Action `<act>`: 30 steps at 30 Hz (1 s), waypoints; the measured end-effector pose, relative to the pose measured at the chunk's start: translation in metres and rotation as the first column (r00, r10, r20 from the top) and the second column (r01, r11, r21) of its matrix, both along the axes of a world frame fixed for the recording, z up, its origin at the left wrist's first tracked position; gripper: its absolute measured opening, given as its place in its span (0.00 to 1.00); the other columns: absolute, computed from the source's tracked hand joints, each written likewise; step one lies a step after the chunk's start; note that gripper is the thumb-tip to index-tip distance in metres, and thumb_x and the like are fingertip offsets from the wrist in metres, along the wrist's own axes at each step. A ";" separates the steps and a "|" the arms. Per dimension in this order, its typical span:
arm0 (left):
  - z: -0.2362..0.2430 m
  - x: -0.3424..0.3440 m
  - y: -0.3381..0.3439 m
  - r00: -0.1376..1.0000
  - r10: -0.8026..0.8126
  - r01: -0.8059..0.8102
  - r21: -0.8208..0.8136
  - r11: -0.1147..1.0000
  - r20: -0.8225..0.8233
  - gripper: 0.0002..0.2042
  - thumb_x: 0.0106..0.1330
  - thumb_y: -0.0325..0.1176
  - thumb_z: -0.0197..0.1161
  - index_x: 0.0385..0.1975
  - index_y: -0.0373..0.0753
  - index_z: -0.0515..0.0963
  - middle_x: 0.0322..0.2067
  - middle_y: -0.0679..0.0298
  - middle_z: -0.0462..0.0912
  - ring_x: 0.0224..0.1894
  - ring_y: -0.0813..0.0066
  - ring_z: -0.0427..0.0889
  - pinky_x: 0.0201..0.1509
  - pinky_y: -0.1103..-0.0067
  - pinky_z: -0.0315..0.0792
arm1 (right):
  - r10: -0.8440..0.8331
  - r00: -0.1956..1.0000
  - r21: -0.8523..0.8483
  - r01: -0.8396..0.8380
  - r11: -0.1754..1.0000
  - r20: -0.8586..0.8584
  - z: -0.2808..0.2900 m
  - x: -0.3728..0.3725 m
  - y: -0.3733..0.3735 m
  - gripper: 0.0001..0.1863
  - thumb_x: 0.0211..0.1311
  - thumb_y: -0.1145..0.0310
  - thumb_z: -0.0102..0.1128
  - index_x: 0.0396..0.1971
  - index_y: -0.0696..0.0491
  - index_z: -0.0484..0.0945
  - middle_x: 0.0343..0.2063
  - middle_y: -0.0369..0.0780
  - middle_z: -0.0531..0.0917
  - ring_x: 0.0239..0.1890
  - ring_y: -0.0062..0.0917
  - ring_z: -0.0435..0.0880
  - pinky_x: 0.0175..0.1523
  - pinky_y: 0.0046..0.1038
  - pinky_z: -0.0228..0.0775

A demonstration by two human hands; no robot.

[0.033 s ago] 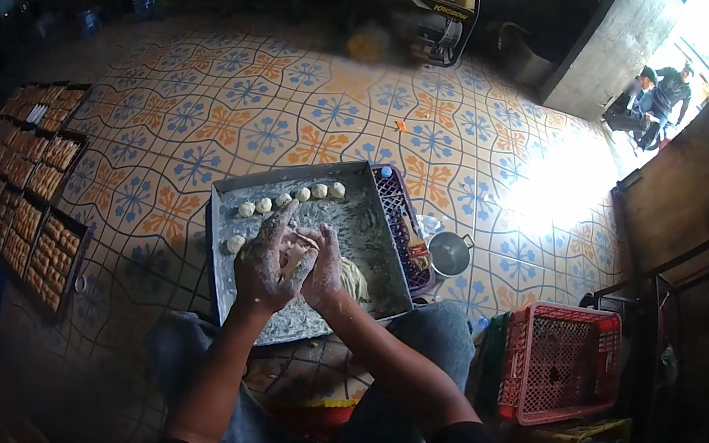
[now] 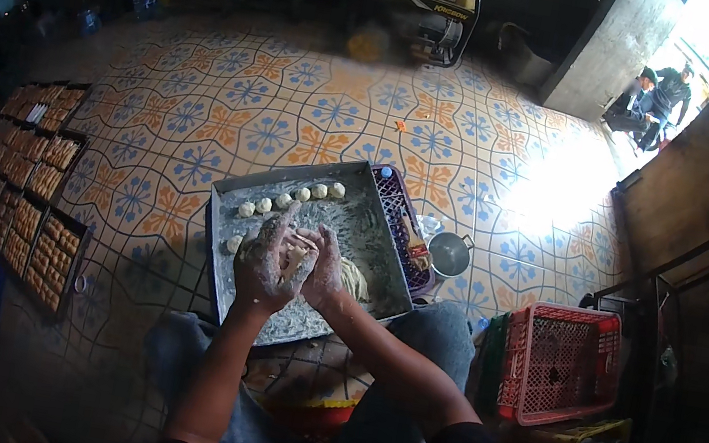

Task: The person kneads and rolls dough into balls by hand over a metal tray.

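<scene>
Flour coats both my hands, which are cupped close together over a metal tray (image 2: 373, 253) dusted with white flour. My left hand (image 2: 263, 264) and my right hand (image 2: 324, 273) curl around a piece of pale dough (image 2: 298, 257), partly hidden by the palms and fingers. Beyond them, several small dough balls (image 2: 319, 191) lie in a slanting row along the tray's far side. Another dough ball (image 2: 234, 244) sits by itself to the left of my left hand. A larger lump of dough (image 2: 354, 280) rests in the tray just right of my right wrist.
A purple plastic crate (image 2: 393, 205) shows under the tray's right side, with a brush (image 2: 417, 250) on it. Beside it stands a metal pot (image 2: 449, 254). At right is a red crate (image 2: 561, 367); at left, trays of baked pieces (image 2: 55, 254). Two people (image 2: 650, 103) are by the doorway.
</scene>
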State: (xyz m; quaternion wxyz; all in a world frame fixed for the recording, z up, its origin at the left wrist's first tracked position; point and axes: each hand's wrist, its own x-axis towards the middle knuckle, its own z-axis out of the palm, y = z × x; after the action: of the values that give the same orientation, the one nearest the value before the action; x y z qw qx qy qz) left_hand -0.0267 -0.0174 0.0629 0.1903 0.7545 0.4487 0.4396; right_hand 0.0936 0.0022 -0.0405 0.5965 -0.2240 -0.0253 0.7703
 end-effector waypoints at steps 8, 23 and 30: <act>-0.043 0.004 0.011 0.737 -0.001 0.248 -0.269 0.931 0.676 0.32 0.74 0.50 0.54 0.72 0.37 0.62 0.67 0.48 0.70 0.69 0.55 0.70 0.73 0.65 0.60 | -0.270 0.900 0.289 0.173 0.942 0.342 0.046 -0.011 -0.018 0.20 0.76 0.55 0.51 0.55 0.56 0.73 0.49 0.49 0.84 0.48 0.34 0.85 0.57 0.38 0.77; -0.224 -0.001 0.042 -0.563 -0.018 0.809 0.555 0.195 0.826 0.28 0.75 0.56 0.49 0.66 0.43 0.70 0.57 0.57 0.77 0.58 0.61 0.77 0.65 0.63 0.70 | -0.812 -0.011 0.673 -0.553 0.491 0.584 0.067 -0.020 -0.029 0.37 0.55 0.52 0.64 0.65 0.52 0.74 0.61 0.46 0.79 0.66 0.50 0.72 0.69 0.50 0.60; -0.080 0.020 0.001 0.095 0.395 0.771 -0.319 0.551 0.914 0.25 0.79 0.52 0.43 0.63 0.41 0.72 0.58 0.54 0.79 0.62 0.61 0.78 0.69 0.63 0.71 | -0.801 -0.089 0.644 -0.545 0.537 0.592 0.064 0.017 -0.020 0.34 0.55 0.51 0.63 0.61 0.51 0.77 0.61 0.48 0.78 0.65 0.51 0.73 0.69 0.50 0.62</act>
State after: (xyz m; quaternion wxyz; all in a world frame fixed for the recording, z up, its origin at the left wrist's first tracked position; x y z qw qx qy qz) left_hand -0.0066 -0.0166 -0.0176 0.8123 0.1447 0.2166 0.5219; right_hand 0.1103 -0.0182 0.0236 0.4786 -0.3964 -0.7733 0.1259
